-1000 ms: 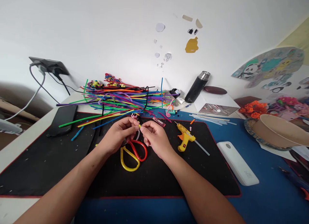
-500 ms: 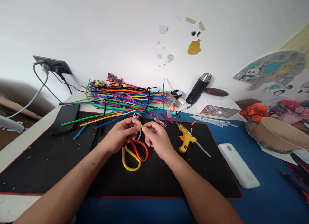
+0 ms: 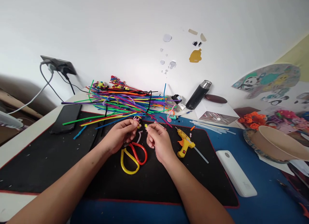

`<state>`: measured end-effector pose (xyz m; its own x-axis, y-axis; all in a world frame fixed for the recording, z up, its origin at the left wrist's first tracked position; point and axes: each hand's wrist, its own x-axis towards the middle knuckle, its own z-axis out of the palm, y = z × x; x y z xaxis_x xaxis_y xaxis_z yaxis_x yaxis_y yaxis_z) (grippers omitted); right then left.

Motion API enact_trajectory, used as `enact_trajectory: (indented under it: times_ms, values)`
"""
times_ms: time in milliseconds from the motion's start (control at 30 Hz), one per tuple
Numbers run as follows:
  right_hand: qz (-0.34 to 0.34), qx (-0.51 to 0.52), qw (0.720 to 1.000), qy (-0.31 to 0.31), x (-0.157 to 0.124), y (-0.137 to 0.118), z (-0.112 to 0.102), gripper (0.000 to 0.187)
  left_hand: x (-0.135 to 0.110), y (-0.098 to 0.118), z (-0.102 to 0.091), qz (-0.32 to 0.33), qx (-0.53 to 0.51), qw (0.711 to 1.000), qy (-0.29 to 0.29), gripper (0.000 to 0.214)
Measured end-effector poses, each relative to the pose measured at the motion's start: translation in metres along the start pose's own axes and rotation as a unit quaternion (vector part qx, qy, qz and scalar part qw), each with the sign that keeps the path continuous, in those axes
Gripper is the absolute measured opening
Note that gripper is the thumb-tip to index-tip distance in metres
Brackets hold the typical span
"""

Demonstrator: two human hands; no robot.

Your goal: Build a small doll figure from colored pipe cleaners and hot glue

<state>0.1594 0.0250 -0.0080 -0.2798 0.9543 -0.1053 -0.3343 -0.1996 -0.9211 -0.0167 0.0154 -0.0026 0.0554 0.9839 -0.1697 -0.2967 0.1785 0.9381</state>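
My left hand (image 3: 120,134) and my right hand (image 3: 158,139) hover close together over a black mat (image 3: 48,159). The left pinches a small pink and black craft piece (image 3: 137,119) with a pale strand hanging from it. A tiny yellow bit (image 3: 146,125) sits between my right thumb and forefinger. Directly under the hands lie scissors (image 3: 132,156) with one red and one yellow handle. Beyond them spreads a pile of colourful pipe cleaners (image 3: 120,103).
A yellow glue gun (image 3: 184,142) lies right of my right hand, with clear glue sticks (image 3: 212,124) behind it. A white power bank (image 3: 236,172), a dark flask (image 3: 198,95), a paper bowl (image 3: 280,137) and a phone (image 3: 66,117) sit around the mat.
My hands have drawn slightly apart; the yellow bit went with the right fingers, away from the piece in the left. The camera tilted up a little.
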Motion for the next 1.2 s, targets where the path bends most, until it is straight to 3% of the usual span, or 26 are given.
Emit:
enact_trajectory:
  times_ms: [300,567,867,1200]
  values:
    - [-0.031,0.035,0.998,0.051,0.004,0.001,-0.002,0.035,0.001,-0.003,-0.001,-0.006,0.004,1.0,0.003,0.04]
    - [-0.032,0.04,0.997,0.062,0.007,-0.001,-0.005,0.036,0.002,-0.002,-0.002,-0.005,0.01,1.0,0.004,0.042]
    - [-0.052,0.049,0.995,0.068,0.011,-0.001,-0.009,0.04,0.006,-0.007,-0.01,0.041,-0.004,0.999,0.012,0.037]
    - [-0.058,0.051,0.995,0.069,0.013,-0.002,-0.012,0.038,0.007,-0.003,-0.01,0.06,-0.011,0.997,0.051,0.042]
